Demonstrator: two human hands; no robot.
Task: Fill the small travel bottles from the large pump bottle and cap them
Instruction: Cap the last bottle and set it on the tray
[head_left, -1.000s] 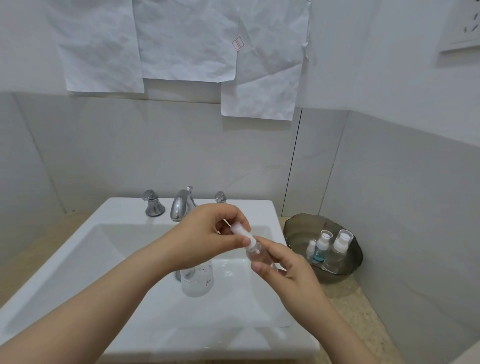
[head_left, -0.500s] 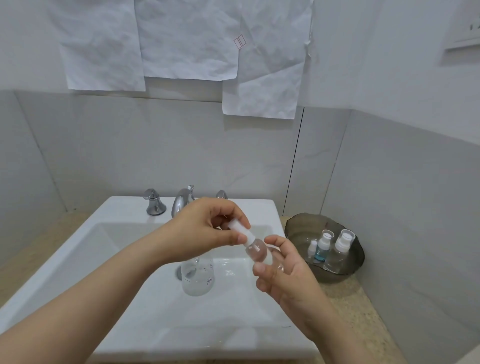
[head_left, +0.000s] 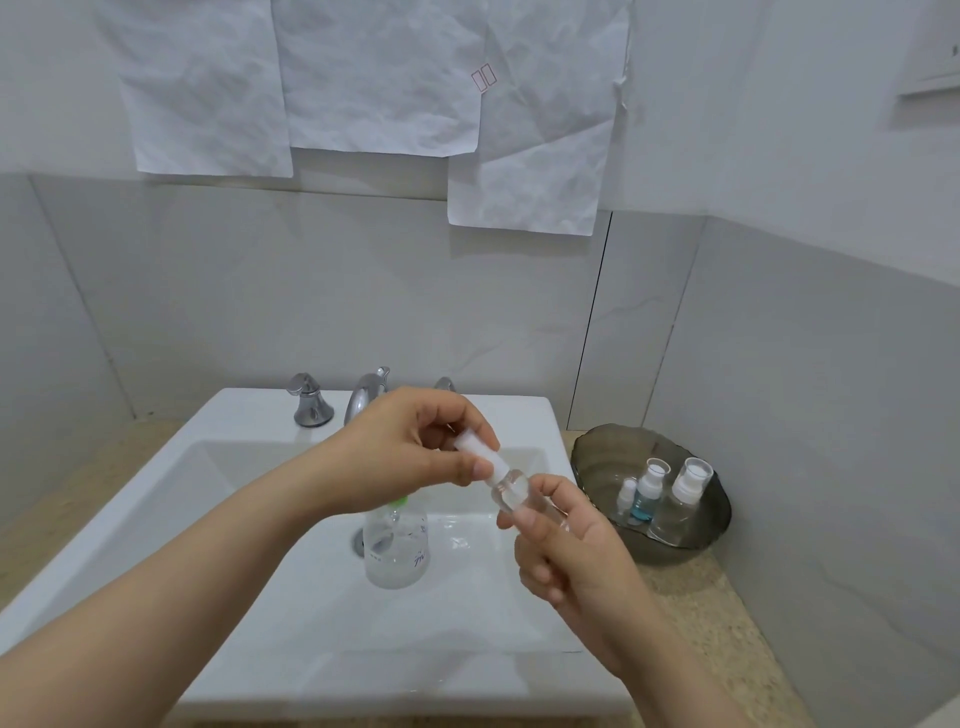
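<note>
Over the sink, my right hand (head_left: 569, 551) grips a small clear travel bottle (head_left: 511, 493), tilted with its top toward the upper left. My left hand (head_left: 415, 452) pinches the bottle's white cap (head_left: 477, 451) between thumb and fingers at the neck. The large clear pump bottle (head_left: 396, 545) stands in the white sink (head_left: 249, 499) under my left hand, and my hand hides most of its green-tipped top. In the dark glass bowl (head_left: 602, 452) to the right stand three capped small bottles: a tiny one (head_left: 625, 496), one with blue liquid (head_left: 645, 491) and a clear one (head_left: 678, 506).
A chrome faucet (head_left: 366, 395) with two handles sits at the back of the sink. A speckled beige counter (head_left: 722, 623) runs along the right, against a tiled wall. Crumpled white paper sheets (head_left: 374, 78) hang on the wall above.
Both hands have shifted slightly with the bottle, and my left fingers have changed their grip on the cap. The bottles in the bowl have not moved.
</note>
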